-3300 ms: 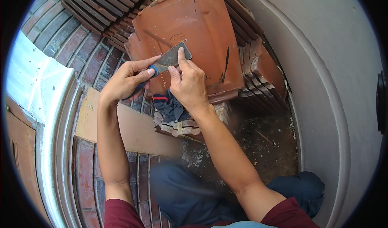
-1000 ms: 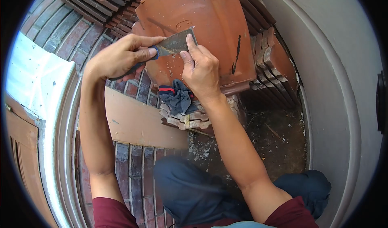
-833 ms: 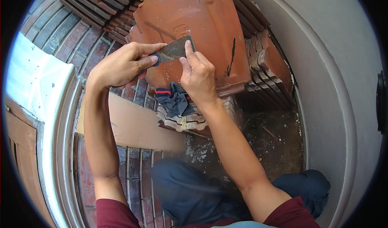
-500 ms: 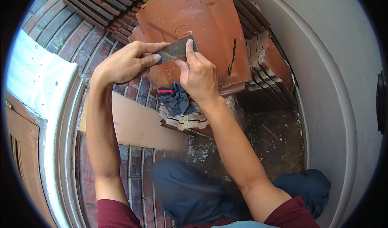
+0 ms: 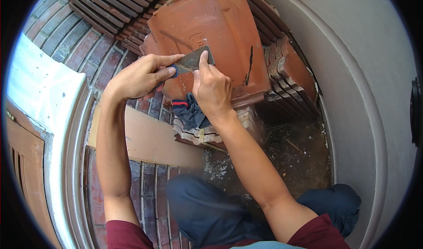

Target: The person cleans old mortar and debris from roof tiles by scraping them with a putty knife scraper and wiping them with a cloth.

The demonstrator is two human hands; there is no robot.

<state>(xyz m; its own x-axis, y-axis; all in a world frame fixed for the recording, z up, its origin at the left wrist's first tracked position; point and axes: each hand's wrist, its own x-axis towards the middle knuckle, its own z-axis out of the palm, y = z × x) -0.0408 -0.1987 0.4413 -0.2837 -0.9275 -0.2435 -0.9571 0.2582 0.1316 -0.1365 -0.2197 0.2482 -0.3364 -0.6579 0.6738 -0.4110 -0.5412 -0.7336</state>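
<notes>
My left hand [image 5: 143, 77] is closed around the handle of a putty knife [image 5: 190, 61], whose flat, stained metal blade points right. A bit of blue shows where handle meets blade. My right hand [image 5: 212, 88] is at the blade, index finger laid along its far end and thumb by the lower edge, the other fingers curled in. Below the knife lies a large orange roof tile [image 5: 229, 24] with a dark streak on its right side. A dark cloth [image 5: 192, 113] with a red stripe rests on stacked tiles just left of my right wrist.
More roof tiles are stacked at the right [image 5: 291, 68] and upper left [image 5: 110, 6]. A curved grey wall [image 5: 352, 81] bounds the right side. At the left are a tan board [image 5: 152, 136], brick paving [image 5: 150, 196] and a white moulding [image 5: 72, 116]. Debris litters the dark floor [image 5: 299, 156].
Both hands and the putty knife have shifted slightly down in view. My right thumb has moved closer to the blade's lower edge.
</notes>
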